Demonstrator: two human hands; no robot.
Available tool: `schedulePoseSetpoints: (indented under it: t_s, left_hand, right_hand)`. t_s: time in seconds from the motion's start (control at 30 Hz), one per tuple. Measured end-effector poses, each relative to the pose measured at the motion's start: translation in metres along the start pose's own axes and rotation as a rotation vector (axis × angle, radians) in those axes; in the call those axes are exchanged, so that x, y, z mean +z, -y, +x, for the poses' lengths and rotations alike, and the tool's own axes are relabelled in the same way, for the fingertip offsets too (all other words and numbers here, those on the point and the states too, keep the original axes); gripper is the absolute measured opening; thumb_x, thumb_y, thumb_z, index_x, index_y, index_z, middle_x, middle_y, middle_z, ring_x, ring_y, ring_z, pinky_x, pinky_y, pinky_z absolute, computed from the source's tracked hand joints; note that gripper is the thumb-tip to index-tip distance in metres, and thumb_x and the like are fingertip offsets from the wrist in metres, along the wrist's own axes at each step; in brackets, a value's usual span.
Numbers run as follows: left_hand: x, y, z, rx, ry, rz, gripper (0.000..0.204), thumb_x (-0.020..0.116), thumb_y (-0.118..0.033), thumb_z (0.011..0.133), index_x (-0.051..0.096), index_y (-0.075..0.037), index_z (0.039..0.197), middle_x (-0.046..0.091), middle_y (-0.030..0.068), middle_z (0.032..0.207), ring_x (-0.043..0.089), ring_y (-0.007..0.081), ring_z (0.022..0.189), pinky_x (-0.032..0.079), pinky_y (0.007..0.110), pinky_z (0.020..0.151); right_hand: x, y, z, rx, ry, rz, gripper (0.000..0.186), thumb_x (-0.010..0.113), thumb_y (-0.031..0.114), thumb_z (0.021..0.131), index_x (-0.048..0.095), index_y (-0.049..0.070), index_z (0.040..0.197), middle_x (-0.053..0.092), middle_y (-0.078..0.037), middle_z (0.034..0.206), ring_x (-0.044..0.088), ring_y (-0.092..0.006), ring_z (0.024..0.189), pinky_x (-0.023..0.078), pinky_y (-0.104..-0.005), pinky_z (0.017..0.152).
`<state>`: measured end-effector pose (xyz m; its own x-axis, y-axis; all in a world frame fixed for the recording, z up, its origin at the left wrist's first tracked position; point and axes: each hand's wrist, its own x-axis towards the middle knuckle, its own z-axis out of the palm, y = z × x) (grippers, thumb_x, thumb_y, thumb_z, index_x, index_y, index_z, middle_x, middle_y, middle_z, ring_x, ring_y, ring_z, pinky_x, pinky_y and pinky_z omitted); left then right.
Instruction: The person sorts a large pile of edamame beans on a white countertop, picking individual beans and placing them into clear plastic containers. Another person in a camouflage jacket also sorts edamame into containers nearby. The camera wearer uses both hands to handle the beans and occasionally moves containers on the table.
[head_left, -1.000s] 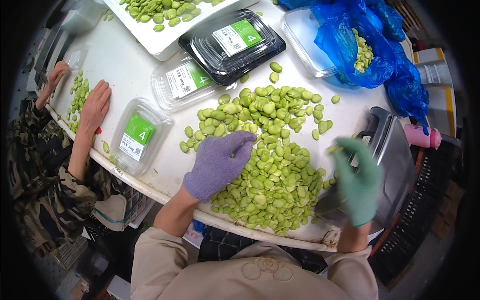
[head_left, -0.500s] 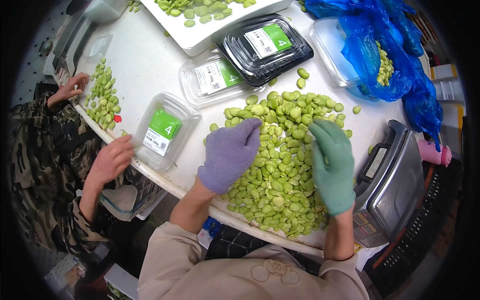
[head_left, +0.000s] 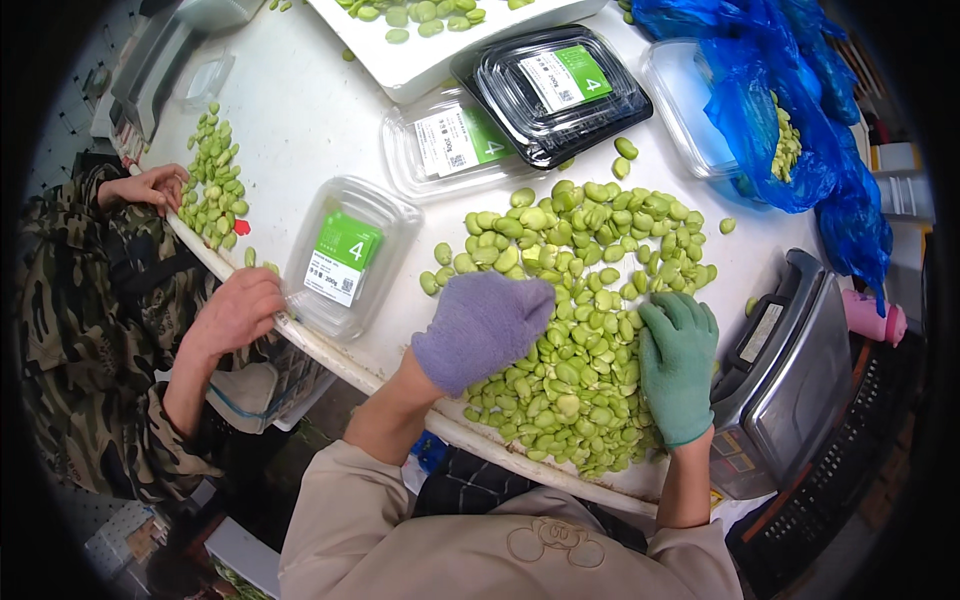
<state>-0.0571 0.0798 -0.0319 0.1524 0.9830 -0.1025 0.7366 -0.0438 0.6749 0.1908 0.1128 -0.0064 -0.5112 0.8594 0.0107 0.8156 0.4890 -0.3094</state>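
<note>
Now right hand (head_left: 678, 362), green-gloved, moved from scale (head_left: 790, 385) onto shelled broad beans (head_left: 580, 300), flat, holding nothing; left hand (head_left: 483, 328) likewise flat on pile.

A clear lidded punnet with a green label (head_left: 345, 257) sits near the edge of a white bench (head_left: 300, 110). Behind it lie a clear labelled tray (head_left: 450, 145) and a black tray (head_left: 550, 90). A blue plastic bag (head_left: 790, 120) and a metal weighing scale (head_left: 790, 380) occupy the right side.
</note>
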Motion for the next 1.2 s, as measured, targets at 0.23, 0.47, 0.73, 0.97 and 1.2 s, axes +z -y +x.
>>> schedulePoseSetpoints:
  t_s: [0.23,0.47,0.73,0.97,1.2]
  left_hand:
    - [-0.008,-0.003,0.001,0.007,0.022,-0.1,0.014,0.068,-0.023,0.091,0.075,-0.01,0.094,0.071,0.011,0.074,0.07,0.0277,0.063,0.055,0.037,0.061]
    - [-0.016,0.002,0.007,-0.196,-0.239,-0.262,0.02,0.068,-0.015,0.092,0.073,0.0,0.103,0.074,0.0142,0.084,0.071,0.0162,0.072,0.054,0.027,0.066]
    - [-0.015,0.0,0.006,-0.242,-0.231,-0.36,0.019,0.068,-0.013,0.093,0.073,0.001,0.104,0.075,0.0126,0.089,0.07,0.0143,0.076,0.055,0.028,0.07]
    - [-0.019,-0.008,0.007,-0.214,-0.032,-0.608,0.019,0.064,-0.016,0.096,0.073,-0.001,0.104,0.073,0.0095,0.092,0.065,0.0118,0.076,0.053,0.027,0.071]
    - [-0.007,-0.013,0.005,-0.186,0.057,-0.685,0.02,0.067,-0.02,0.094,0.072,-0.003,0.104,0.068,0.0046,0.084,0.059,0.0086,0.071,0.05,0.026,0.066]
  right_hand:
    - [-0.001,0.034,0.024,-0.032,-0.119,0.174,0.012,0.071,0.008,0.08,0.069,0.006,0.092,0.063,-0.009,0.089,0.058,-0.0316,0.09,0.042,-0.0459,0.089]
    - [0.034,0.054,0.055,-0.037,-0.109,0.024,0.015,0.076,0.017,0.078,0.066,0.007,0.071,0.059,-0.012,0.07,0.056,-0.0315,0.075,0.043,-0.0451,0.082]
    - [0.028,0.048,0.049,0.073,-0.05,0.315,0.007,0.072,0.011,0.08,0.07,0.005,0.076,0.059,-0.01,0.066,0.055,-0.0278,0.066,0.045,-0.0405,0.075]
    - [0.012,0.046,0.028,0.456,-0.002,0.854,0.013,0.07,0.012,0.087,0.073,0.001,0.093,0.065,-0.008,0.078,0.056,-0.016,0.068,0.046,-0.0305,0.066]
    - [0.004,0.052,0.026,0.472,0.022,0.911,0.014,0.07,0.012,0.089,0.073,0.0,0.096,0.068,-0.007,0.084,0.058,-0.0119,0.073,0.047,-0.0283,0.067]
